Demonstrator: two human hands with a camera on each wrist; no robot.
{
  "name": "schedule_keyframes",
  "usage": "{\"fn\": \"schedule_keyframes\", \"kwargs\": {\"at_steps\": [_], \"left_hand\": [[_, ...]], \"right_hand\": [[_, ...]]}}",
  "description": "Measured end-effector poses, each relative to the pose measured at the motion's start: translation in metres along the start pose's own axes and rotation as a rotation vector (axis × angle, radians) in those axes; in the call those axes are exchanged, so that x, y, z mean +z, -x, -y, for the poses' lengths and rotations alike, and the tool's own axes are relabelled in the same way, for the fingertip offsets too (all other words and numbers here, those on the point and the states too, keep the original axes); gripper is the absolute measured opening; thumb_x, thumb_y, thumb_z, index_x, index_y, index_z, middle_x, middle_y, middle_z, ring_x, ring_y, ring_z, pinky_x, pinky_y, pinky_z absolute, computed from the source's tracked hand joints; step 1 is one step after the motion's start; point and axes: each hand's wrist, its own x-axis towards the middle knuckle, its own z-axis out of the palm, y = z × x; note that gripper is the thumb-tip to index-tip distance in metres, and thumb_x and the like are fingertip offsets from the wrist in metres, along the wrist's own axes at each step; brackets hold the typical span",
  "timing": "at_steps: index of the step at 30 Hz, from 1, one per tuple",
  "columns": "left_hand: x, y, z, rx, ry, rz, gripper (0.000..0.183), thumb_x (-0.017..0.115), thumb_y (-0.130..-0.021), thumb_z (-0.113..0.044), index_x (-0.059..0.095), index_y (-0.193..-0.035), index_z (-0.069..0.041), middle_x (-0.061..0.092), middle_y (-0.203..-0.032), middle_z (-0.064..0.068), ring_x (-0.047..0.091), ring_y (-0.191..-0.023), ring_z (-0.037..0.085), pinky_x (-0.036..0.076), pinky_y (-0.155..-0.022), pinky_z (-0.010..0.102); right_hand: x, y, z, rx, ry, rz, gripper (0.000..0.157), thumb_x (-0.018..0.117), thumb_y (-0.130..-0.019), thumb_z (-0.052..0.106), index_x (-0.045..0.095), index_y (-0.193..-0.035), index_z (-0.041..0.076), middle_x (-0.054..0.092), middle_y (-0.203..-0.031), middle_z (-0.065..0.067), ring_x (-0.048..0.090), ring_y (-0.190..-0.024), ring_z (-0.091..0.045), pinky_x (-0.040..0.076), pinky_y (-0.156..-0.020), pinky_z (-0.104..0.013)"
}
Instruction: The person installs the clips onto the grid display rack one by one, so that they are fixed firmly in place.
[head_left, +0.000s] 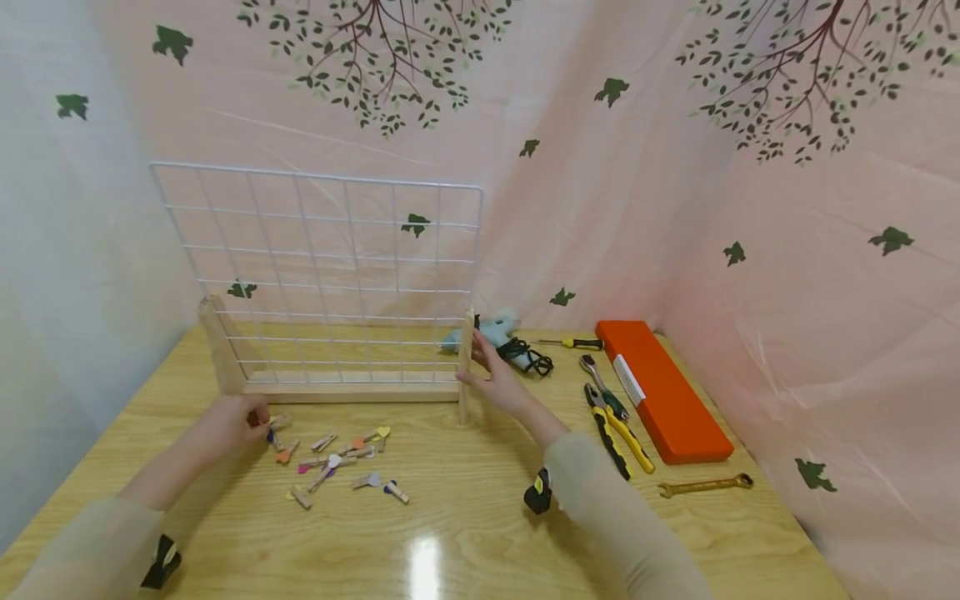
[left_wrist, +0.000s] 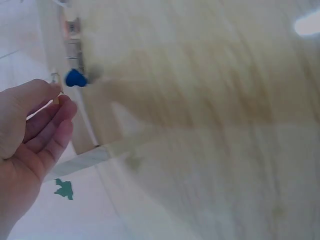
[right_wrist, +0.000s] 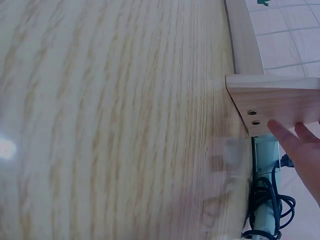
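A white wire grid (head_left: 345,179) stands upright in a wooden stand (head_left: 360,393) at the back left of the table. My left hand (head_left: 225,427), in front of the stand's left end, pinches a small wooden clothespin (left_wrist: 56,99) between thumb and fingertips. A blue heart (left_wrist: 76,78) shows beside the fingertips. To its right lie several small clothespins (head_left: 333,461) with coloured hearts. My right hand (head_left: 498,385) rests its fingers against the stand's right end panel (right_wrist: 275,107), which has two screws in its outer face.
Behind my right hand lies a light blue glue gun (head_left: 495,329) with a black cord. Farther right are a screwdriver (head_left: 577,342), a ratchet wrench (head_left: 603,387), yellow-black pliers (head_left: 622,433), an orange case (head_left: 667,400) and a gold-coloured wrench (head_left: 705,486). Cloth hangs behind the table.
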Motion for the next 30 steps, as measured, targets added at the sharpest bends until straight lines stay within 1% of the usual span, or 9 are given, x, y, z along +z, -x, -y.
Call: {"fn": "schedule_keyframes", "kwargs": {"at_steps": [4, 6, 11, 14, 16, 20, 25, 27, 30], "left_hand": [[-0.004, 0.002, -0.004, -0.032, 0.106, -0.035, 0.01, 0.069, -0.072, -0.003, 0.061, -0.076, -0.008, 0.06, -0.069, -0.002, 0.052, -0.061, 0.003, 0.044, -0.053, 0.021], [-0.007, 0.003, -0.006, -0.065, 0.175, -0.038, 0.008, 0.069, -0.074, -0.008, 0.065, -0.081, -0.008, 0.064, -0.073, 0.001, 0.056, -0.062, 0.004, 0.045, -0.054, 0.021], [-0.017, 0.004, -0.013, -0.218, 0.366, -0.012, 0.028, 0.066, -0.079, -0.024, 0.066, -0.098, -0.004, 0.067, -0.086, 0.011, 0.063, -0.067, 0.012, 0.05, -0.059, 0.027], [-0.024, 0.004, -0.017, -0.294, 0.428, -0.031, 0.037, 0.065, -0.08, -0.033, 0.064, -0.104, -0.005, 0.066, -0.095, 0.012, 0.062, -0.072, 0.007, 0.05, -0.064, 0.03], [-0.028, 0.003, -0.021, -0.334, 0.45, -0.066, 0.04, 0.064, -0.079, -0.038, 0.064, -0.105, -0.007, 0.066, -0.098, 0.011, 0.06, -0.074, 0.001, 0.05, -0.066, 0.029], [-0.036, -0.001, -0.025, -0.356, 0.496, -0.158, 0.043, 0.063, -0.079, -0.04, 0.062, -0.108, -0.008, 0.066, -0.096, 0.003, 0.059, -0.075, -0.003, 0.049, -0.064, 0.023], [-0.054, -0.006, -0.026, -0.373, 0.543, -0.229, 0.044, 0.063, -0.079, -0.039, 0.06, -0.111, -0.008, 0.063, -0.087, -0.021, 0.059, -0.076, -0.006, 0.045, -0.066, 0.013], [-0.063, -0.008, -0.024, -0.389, 0.597, -0.262, 0.041, 0.063, -0.08, -0.036, 0.062, -0.109, -0.007, 0.063, -0.083, -0.026, 0.058, -0.076, -0.008, 0.043, -0.068, 0.009], [-0.078, -0.012, -0.02, -0.372, 0.71, -0.374, 0.034, 0.063, -0.081, -0.025, 0.063, -0.106, -0.002, 0.065, -0.081, -0.024, 0.062, -0.074, -0.005, 0.045, -0.069, 0.009]], "right_hand": [[0.001, 0.0, -0.004, 0.02, -0.078, 0.019, 0.078, 0.056, -0.088, 0.015, 0.002, -0.144, 0.017, 0.013, -0.147, -0.011, 0.02, -0.133, -0.032, 0.04, -0.09, -0.046], [0.001, -0.001, -0.006, 0.036, -0.132, 0.028, 0.078, 0.055, -0.088, 0.015, 0.001, -0.144, 0.02, 0.01, -0.148, -0.009, 0.019, -0.134, -0.03, 0.044, -0.087, -0.043], [0.002, -0.002, -0.008, 0.048, -0.201, 0.038, 0.078, 0.055, -0.088, 0.014, 0.001, -0.144, 0.024, 0.012, -0.148, -0.01, 0.02, -0.133, -0.029, 0.044, -0.086, -0.046], [0.002, -0.003, -0.008, 0.053, -0.212, 0.045, 0.078, 0.054, -0.088, 0.014, 0.001, -0.143, 0.024, 0.013, -0.147, -0.012, 0.021, -0.132, -0.03, 0.043, -0.086, -0.048], [0.001, -0.003, -0.009, 0.056, -0.209, 0.047, 0.078, 0.055, -0.088, 0.014, 0.001, -0.143, 0.025, 0.014, -0.147, -0.013, 0.021, -0.132, -0.03, 0.043, -0.086, -0.048], [0.0, -0.004, -0.009, 0.056, -0.201, 0.044, 0.078, 0.055, -0.088, 0.014, 0.001, -0.143, 0.026, 0.016, -0.146, -0.013, 0.022, -0.132, -0.029, 0.043, -0.086, -0.047], [0.0, -0.004, -0.01, 0.046, -0.214, 0.048, 0.078, 0.054, -0.088, 0.011, 0.001, -0.144, 0.024, 0.015, -0.146, -0.014, 0.019, -0.133, -0.03, 0.043, -0.086, -0.047], [0.0, -0.004, -0.01, 0.042, -0.217, 0.053, 0.078, 0.054, -0.088, 0.011, 0.001, -0.144, 0.024, 0.015, -0.146, -0.015, 0.019, -0.133, -0.031, 0.042, -0.086, -0.048], [0.001, -0.003, -0.01, 0.044, -0.214, 0.059, 0.078, 0.054, -0.088, 0.013, 0.0, -0.143, 0.024, 0.014, -0.146, -0.016, 0.019, -0.132, -0.031, 0.042, -0.086, -0.048]]}}
